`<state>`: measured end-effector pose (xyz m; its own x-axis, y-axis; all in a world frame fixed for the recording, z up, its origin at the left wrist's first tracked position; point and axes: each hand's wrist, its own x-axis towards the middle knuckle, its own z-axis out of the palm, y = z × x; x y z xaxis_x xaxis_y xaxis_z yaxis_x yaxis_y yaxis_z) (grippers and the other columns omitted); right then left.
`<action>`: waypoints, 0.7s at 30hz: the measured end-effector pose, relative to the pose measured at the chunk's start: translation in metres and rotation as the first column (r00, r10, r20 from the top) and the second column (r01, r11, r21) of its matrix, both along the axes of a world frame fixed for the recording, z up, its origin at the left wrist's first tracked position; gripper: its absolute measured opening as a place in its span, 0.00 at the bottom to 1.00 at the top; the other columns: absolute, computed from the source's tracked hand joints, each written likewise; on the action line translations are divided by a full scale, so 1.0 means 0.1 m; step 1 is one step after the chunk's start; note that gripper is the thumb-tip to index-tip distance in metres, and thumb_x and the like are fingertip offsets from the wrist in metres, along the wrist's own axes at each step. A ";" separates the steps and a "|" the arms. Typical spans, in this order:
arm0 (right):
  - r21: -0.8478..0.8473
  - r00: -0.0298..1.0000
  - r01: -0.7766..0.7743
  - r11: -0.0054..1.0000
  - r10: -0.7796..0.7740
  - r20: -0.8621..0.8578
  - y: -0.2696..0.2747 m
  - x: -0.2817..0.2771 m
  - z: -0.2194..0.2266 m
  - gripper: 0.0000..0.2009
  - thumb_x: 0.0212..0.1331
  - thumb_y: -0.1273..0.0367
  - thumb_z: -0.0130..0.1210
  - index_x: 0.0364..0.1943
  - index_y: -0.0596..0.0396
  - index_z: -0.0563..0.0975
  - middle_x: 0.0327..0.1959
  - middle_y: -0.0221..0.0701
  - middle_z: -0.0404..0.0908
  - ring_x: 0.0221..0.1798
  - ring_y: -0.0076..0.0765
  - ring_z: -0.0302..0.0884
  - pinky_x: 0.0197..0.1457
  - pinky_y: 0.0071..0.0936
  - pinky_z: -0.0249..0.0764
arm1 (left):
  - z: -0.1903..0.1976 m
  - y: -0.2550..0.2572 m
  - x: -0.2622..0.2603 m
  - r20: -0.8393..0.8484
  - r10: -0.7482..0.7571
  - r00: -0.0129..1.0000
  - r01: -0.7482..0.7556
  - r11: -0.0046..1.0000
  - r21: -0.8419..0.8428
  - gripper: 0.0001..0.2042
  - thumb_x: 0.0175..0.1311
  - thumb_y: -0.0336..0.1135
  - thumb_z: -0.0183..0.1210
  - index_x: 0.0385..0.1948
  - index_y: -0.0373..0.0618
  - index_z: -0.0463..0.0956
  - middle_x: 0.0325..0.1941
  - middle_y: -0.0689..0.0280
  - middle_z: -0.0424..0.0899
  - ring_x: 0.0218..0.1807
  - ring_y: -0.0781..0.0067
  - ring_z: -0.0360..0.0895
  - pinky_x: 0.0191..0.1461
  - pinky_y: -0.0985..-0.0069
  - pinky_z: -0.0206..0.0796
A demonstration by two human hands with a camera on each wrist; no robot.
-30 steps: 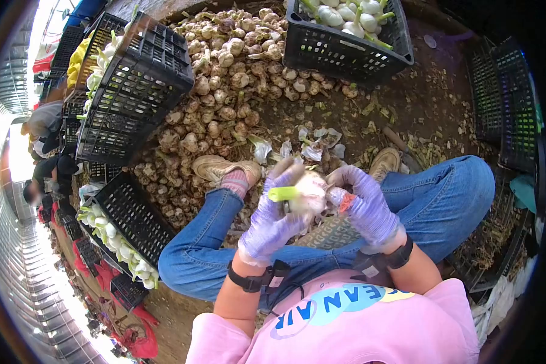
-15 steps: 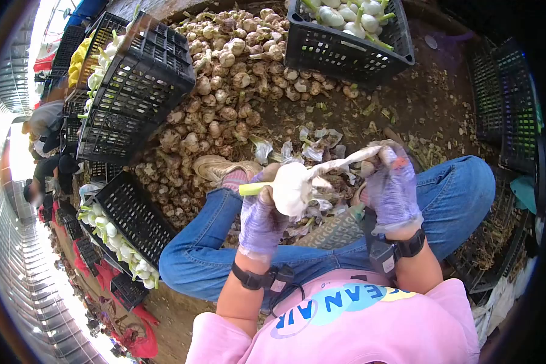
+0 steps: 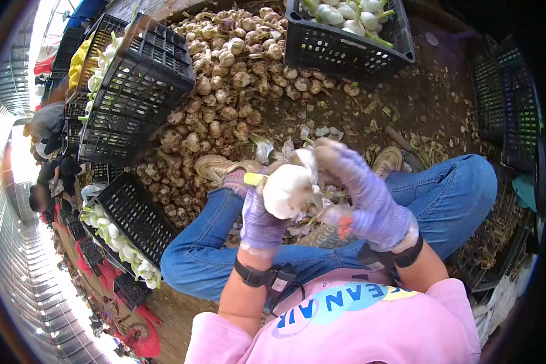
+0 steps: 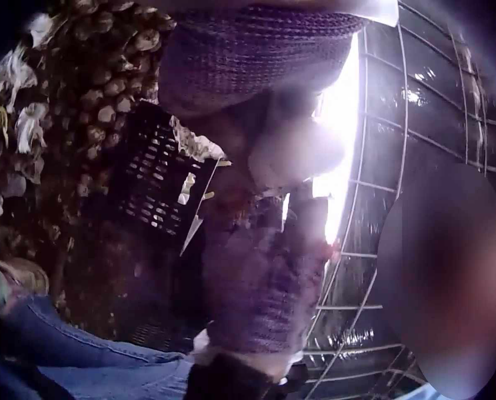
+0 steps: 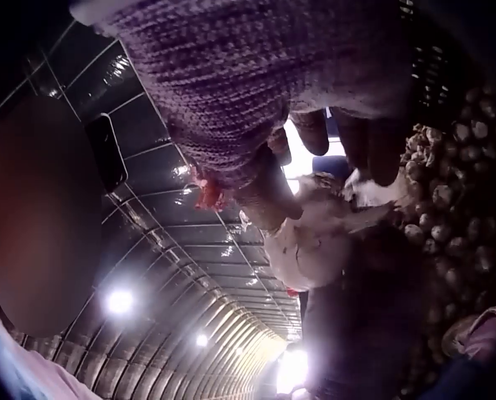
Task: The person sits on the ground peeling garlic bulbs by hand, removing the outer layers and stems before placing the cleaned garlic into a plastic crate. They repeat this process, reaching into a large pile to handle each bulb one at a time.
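A white garlic bulb (image 3: pixel 287 191) with a short cut green stem (image 3: pixel 253 179) is gripped by my left hand (image 3: pixel 262 219), stem pointing left. My right hand (image 3: pixel 370 203), in a purple knit glove with dirty fingertips, spreads over the bulb's right side. Its fingers bend near the bulb's far side by a loose flap of skin (image 3: pixel 307 159), while the thumb sits lower and apart from them. In the right wrist view the thumb reaches the garlic bulb (image 5: pixel 310 254). The left wrist view is dark and shows the bulb blurred between both gloves.
Unpeeled garlic (image 3: pixel 227 79) is heaped on the ground ahead. Black crates hold peeled bulbs: one crate (image 3: pixel 349 53) at the front, another crate (image 3: pixel 136 91) tilted at left, and a third crate (image 3: pixel 136 209) nearby. Peeled skins (image 3: pixel 264 148) lie between the shoes. Other people sit far left.
The right hand pulled a long strip of skin away to the right, then came back to the bulb without that strip in sight. The bulb looks whiter; the left hand keeps hold of it.
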<state>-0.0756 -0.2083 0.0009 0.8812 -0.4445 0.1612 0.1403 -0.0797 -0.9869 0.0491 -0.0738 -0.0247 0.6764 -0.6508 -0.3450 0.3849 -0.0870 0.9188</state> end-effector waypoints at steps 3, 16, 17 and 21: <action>-0.029 0.994 -0.083 0.996 0.080 -0.069 0.01 0.08 0.01 0.29 0.46 0.72 0.62 0.57 0.57 0.67 0.52 0.40 0.72 0.55 0.39 0.70 0.58 0.31 0.65 | -0.01 0.14 -0.02 -0.101 -0.054 0.993 0.043 0.993 -0.108 0.17 0.65 0.43 0.45 0.44 0.37 0.72 0.41 0.59 0.79 0.46 0.66 0.76 0.50 0.69 0.68; -0.066 0.941 -0.337 0.939 0.338 0.005 0.19 0.10 -0.12 0.08 0.50 0.67 0.58 0.30 0.57 0.76 0.23 0.41 0.74 0.29 0.50 0.74 0.33 0.37 0.70 | -0.23 0.13 -0.05 -0.410 0.190 0.892 -0.282 0.943 -0.176 0.20 0.63 0.44 0.52 0.50 0.38 0.68 0.46 0.60 0.77 0.45 0.68 0.77 0.47 0.75 0.72; -0.086 0.890 -0.455 0.886 0.455 -0.021 0.24 0.11 -0.03 0.09 0.53 0.65 0.59 0.34 0.55 0.78 0.28 0.39 0.78 0.32 0.44 0.77 0.35 0.31 0.71 | -0.43 0.18 -0.01 -0.552 0.255 0.794 -0.432 0.875 -0.218 0.17 0.65 0.41 0.50 0.51 0.41 0.67 0.48 0.62 0.76 0.47 0.69 0.77 0.49 0.74 0.73; 0.113 0.966 -0.217 0.970 0.230 -0.116 0.27 0.07 -0.20 0.09 0.50 0.69 0.58 0.35 0.57 0.77 0.30 0.37 0.77 0.35 0.42 0.76 0.39 0.32 0.72 | -0.50 0.22 0.18 -0.681 0.063 0.730 -0.432 0.814 -0.388 0.17 0.65 0.39 0.48 0.52 0.41 0.66 0.51 0.61 0.75 0.51 0.66 0.75 0.55 0.70 0.71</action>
